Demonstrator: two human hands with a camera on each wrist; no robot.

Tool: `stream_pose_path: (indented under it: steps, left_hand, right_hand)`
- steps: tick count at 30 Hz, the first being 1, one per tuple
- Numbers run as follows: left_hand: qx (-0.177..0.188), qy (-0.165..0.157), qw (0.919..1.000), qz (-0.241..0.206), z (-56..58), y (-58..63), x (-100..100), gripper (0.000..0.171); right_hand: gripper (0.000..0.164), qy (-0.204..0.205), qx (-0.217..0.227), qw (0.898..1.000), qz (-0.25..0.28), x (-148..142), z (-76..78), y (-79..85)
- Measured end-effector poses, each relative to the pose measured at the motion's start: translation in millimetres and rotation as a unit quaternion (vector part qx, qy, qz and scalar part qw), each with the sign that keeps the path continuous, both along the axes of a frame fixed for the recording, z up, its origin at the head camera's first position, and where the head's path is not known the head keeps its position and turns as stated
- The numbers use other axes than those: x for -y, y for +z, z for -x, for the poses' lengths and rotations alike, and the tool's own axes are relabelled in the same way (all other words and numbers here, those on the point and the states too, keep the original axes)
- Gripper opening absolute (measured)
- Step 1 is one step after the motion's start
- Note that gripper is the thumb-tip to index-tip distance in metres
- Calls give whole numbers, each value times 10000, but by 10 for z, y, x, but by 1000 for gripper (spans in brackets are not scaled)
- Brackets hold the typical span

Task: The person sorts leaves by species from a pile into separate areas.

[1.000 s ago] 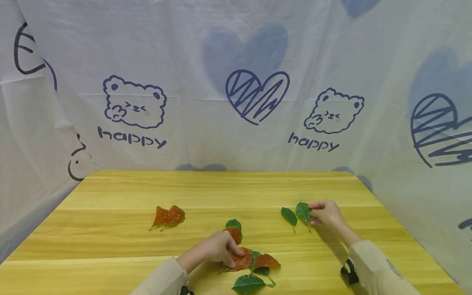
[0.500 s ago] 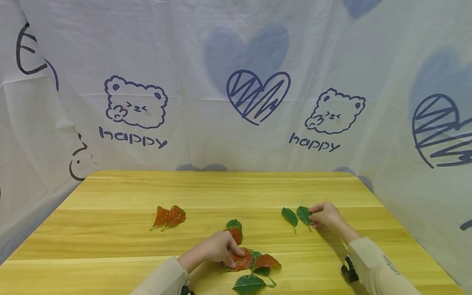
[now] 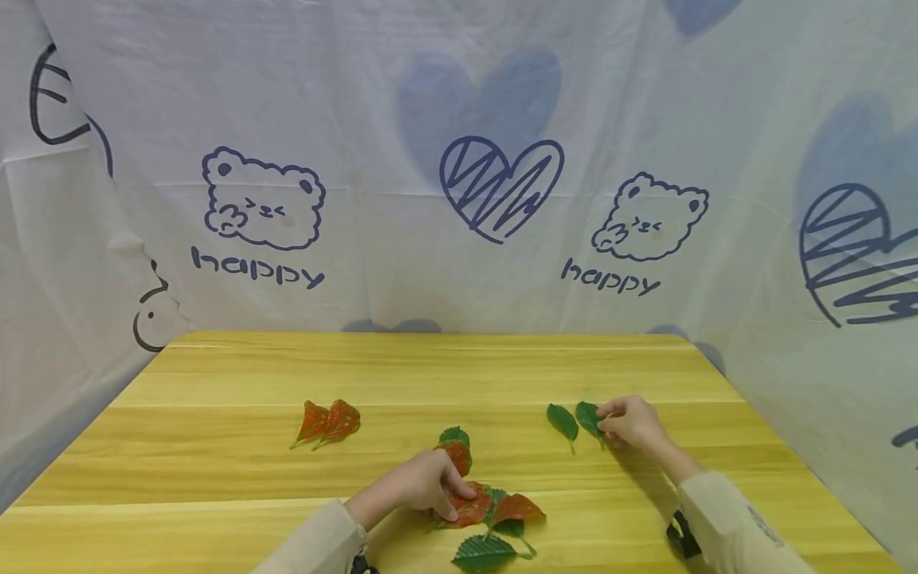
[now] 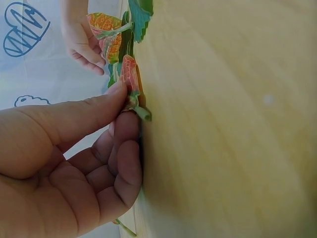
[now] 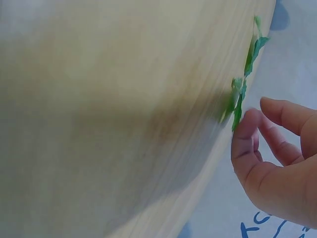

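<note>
My left hand (image 3: 425, 482) pinches a red leaf (image 3: 469, 508) between thumb and fingers, low over the table; in the left wrist view the red leaf (image 4: 130, 72) stands up from the thumb tip. My right hand (image 3: 634, 424) is beside a green leaf (image 3: 588, 418) lying on the table, its fingertips right at the leaf's edge. Thumb and index finger of the right hand (image 5: 277, 144) stand apart in the right wrist view, with nothing between them. Another green leaf (image 3: 562, 421) lies just left of that one.
Two red leaves (image 3: 343, 420) lie side by side at the left of the wooden table (image 3: 215, 478). Around my left hand are another red leaf (image 3: 519, 507), a green leaf (image 3: 482, 552) and several overlapping ones. A printed cloth (image 3: 402, 271) hangs behind the table.
My right hand has lowered the green leaf beside the other green one and let go of it, its thumb and fingers now parted. The left hand has stayed put.
</note>
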State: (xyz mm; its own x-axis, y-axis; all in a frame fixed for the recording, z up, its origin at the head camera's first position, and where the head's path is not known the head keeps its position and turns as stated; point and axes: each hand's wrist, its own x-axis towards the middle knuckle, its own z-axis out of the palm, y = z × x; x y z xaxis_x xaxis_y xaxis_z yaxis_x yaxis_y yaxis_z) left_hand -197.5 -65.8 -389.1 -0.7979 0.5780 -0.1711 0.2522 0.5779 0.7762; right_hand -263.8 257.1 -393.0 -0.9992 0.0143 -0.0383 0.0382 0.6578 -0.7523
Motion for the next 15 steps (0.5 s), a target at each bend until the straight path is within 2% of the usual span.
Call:
stream_pose_path:
  steps: [6,15]
  left_hand:
    - [15,7,10000,46,-1,9,0,24]
    - [36,38,10000,40,-5,16,-4,24]
  right_hand:
    - [14,222,-307,9993,6,43,-79,28]
    - [14,655,-196,9964,509,171,-207,45]
